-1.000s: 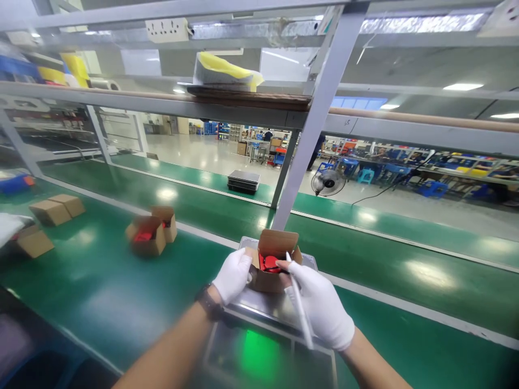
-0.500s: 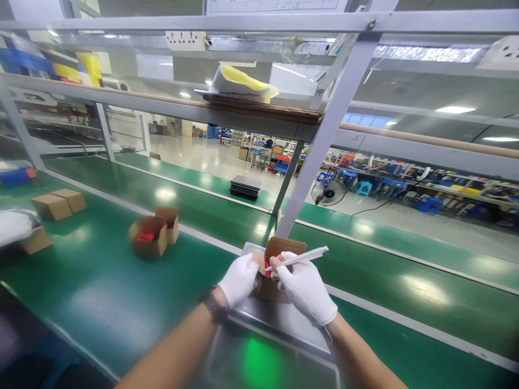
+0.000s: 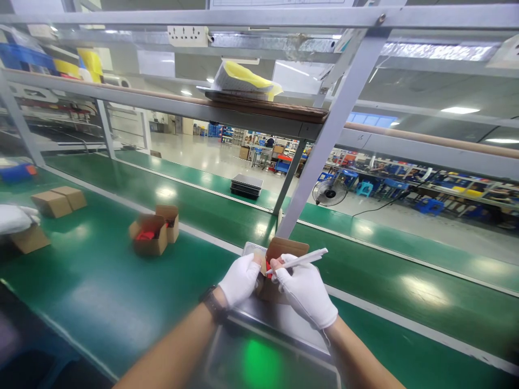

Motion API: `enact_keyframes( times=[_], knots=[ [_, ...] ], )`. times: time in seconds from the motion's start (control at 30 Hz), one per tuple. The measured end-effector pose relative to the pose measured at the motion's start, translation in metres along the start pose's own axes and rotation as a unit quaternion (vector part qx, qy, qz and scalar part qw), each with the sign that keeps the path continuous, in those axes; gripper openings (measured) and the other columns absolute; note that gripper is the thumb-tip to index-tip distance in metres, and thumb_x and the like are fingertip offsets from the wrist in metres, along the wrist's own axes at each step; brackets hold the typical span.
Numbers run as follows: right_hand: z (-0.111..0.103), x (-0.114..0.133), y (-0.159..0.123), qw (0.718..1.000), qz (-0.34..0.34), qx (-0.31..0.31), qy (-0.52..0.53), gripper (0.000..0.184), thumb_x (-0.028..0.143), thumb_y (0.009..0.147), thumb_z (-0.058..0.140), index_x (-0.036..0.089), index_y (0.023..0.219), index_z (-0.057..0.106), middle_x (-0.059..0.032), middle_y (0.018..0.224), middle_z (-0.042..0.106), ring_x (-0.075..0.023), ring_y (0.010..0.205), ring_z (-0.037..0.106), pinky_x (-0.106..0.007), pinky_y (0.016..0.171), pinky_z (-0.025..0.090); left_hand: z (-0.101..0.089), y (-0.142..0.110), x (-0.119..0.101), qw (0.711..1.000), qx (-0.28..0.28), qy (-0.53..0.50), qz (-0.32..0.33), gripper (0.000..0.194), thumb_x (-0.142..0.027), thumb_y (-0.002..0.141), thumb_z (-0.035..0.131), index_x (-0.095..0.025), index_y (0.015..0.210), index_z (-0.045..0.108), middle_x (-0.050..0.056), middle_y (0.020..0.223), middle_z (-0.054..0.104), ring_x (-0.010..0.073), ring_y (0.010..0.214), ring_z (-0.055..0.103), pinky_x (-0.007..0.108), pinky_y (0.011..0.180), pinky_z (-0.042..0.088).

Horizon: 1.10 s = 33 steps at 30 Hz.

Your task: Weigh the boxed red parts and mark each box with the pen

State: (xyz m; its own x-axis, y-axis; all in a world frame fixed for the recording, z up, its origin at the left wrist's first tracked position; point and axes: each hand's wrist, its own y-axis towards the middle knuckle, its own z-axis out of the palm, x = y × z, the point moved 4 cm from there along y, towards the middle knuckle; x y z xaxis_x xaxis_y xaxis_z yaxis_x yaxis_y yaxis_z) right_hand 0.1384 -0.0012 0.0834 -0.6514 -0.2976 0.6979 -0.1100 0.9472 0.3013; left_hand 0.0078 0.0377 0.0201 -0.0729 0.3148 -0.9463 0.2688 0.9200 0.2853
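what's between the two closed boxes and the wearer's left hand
In the head view, two open cardboard boxes with red contents stand between the closed boxes and the left hand.

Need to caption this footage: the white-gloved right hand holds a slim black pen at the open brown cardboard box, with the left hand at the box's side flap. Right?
Not quite: in the head view, the slim pen is white, not black. The white-gloved right hand does hold it at the open brown cardboard box, with the left hand at the box's side flap.
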Motion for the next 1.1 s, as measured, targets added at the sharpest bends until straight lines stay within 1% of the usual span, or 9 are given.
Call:
enact_keyframes(
  times=[0.17, 0.33, 0.47, 0.57, 0.67, 0.77, 0.93, 1.03, 1.1],
  knots=[
    [-0.0009, 0.0013, -0.0003, 1.000, 0.002, -0.020, -0.013, 0.032, 0.040, 0.087, 0.047, 0.020, 0.063, 0.054, -0.0011, 0.062, 0.062, -0.0171, 0.059, 0.057, -0.025, 0.055, 0.038, 0.0000, -0.0013, -0.0019, 1.000, -0.001, 0.001, -0.014, 0.038, -0.043, 0.090, 0.033, -0.016, 0.069, 0.050, 0.000, 0.062, 0.052, 0.0117, 0.056, 0.045, 0.024, 0.054, 0.035],
    [-0.0005, 0.0023, -0.0011, 0.999, -0.009, -0.019, -0.024, 0.033, 0.038, 0.087, 0.046, 0.020, 0.062, 0.054, -0.0009, 0.062, 0.062, -0.0168, 0.061, 0.057, -0.025, 0.058, 0.037, 0.0001, -0.0019, -0.0071, 1.000, 0.002, -0.008, 0.011, 0.038, -0.039, 0.091, 0.033, -0.015, 0.068, 0.052, 0.001, 0.066, 0.055, 0.0118, 0.059, 0.047, 0.024, 0.057, 0.036],
    [-0.0015, 0.0032, -0.0009, 0.999, -0.010, -0.036, -0.024, 0.032, 0.038, 0.087, 0.046, 0.020, 0.061, 0.053, -0.0001, 0.061, 0.061, -0.0160, 0.060, 0.055, -0.025, 0.058, 0.036, -0.0001, -0.0017, -0.0066, 1.000, 0.002, -0.002, 0.018, 0.038, -0.039, 0.091, 0.034, -0.015, 0.070, 0.055, 0.002, 0.070, 0.058, 0.0123, 0.062, 0.049, 0.024, 0.060, 0.038],
    [-0.0019, 0.0041, -0.0011, 0.999, -0.010, -0.034, -0.029, 0.031, 0.036, 0.086, 0.047, 0.020, 0.061, 0.054, -0.0003, 0.062, 0.061, -0.0162, 0.060, 0.055, -0.025, 0.058, 0.036, 0.0001, -0.0015, -0.0038, 1.000, 0.003, 0.003, 0.011, 0.039, -0.041, 0.090, 0.034, -0.015, 0.070, 0.054, 0.002, 0.068, 0.057, 0.0121, 0.059, 0.048, 0.024, 0.057, 0.037],
    [-0.0017, 0.0035, -0.0019, 1.000, -0.007, -0.016, -0.001, 0.032, 0.037, 0.087, 0.045, 0.020, 0.061, 0.055, -0.0012, 0.063, 0.062, -0.0167, 0.061, 0.055, -0.025, 0.058, 0.037, 0.0005, -0.0012, -0.0013, 1.000, 0.005, 0.002, -0.005, 0.038, -0.043, 0.090, 0.033, -0.016, 0.069, 0.051, 0.000, 0.063, 0.053, 0.0115, 0.054, 0.045, 0.023, 0.053, 0.035],
    [-0.0022, 0.0035, -0.0025, 1.000, -0.011, -0.016, 0.023, 0.033, 0.038, 0.088, 0.045, 0.020, 0.062, 0.054, -0.0017, 0.063, 0.061, -0.0172, 0.061, 0.055, -0.026, 0.059, 0.038, 0.0004, -0.0011, -0.0011, 1.000, 0.005, 0.007, -0.011, 0.038, -0.043, 0.090, 0.033, -0.017, 0.068, 0.049, -0.001, 0.060, 0.050, 0.0112, 0.053, 0.045, 0.023, 0.053, 0.035],
    [-0.0005, 0.0064, -0.0014, 0.999, -0.024, -0.019, 0.008, 0.031, 0.038, 0.087, 0.046, 0.020, 0.063, 0.055, -0.0015, 0.064, 0.062, -0.0175, 0.063, 0.056, -0.026, 0.060, 0.038, 0.0001, -0.0016, -0.0012, 1.000, -0.004, 0.013, -0.015, 0.039, -0.045, 0.090, 0.032, -0.017, 0.067, 0.046, -0.002, 0.058, 0.048, 0.0111, 0.053, 0.045, 0.023, 0.053, 0.035],
    [-0.0015, 0.0045, -0.0022, 0.999, -0.015, -0.026, 0.012, 0.032, 0.038, 0.087, 0.048, 0.019, 0.062, 0.055, -0.0015, 0.063, 0.061, -0.0169, 0.061, 0.055, -0.026, 0.059, 0.038, 0.0004, -0.0013, 0.0009, 1.000, 0.005, 0.000, -0.012, 0.039, -0.045, 0.091, 0.033, -0.017, 0.067, 0.047, -0.001, 0.059, 0.049, 0.0112, 0.053, 0.045, 0.023, 0.053, 0.035],
    [-0.0040, -0.0004, -0.0053, 0.998, 0.005, -0.031, 0.047, 0.033, 0.041, 0.086, 0.050, 0.019, 0.063, 0.056, -0.0017, 0.062, 0.061, -0.0157, 0.057, 0.054, -0.025, 0.055, 0.038, 0.0002, -0.0009, 0.0017, 1.000, 0.013, -0.009, -0.010, 0.040, -0.045, 0.091, 0.032, -0.016, 0.069, 0.050, -0.001, 0.061, 0.051, 0.0113, 0.053, 0.045, 0.024, 0.054, 0.036]
  ],
)
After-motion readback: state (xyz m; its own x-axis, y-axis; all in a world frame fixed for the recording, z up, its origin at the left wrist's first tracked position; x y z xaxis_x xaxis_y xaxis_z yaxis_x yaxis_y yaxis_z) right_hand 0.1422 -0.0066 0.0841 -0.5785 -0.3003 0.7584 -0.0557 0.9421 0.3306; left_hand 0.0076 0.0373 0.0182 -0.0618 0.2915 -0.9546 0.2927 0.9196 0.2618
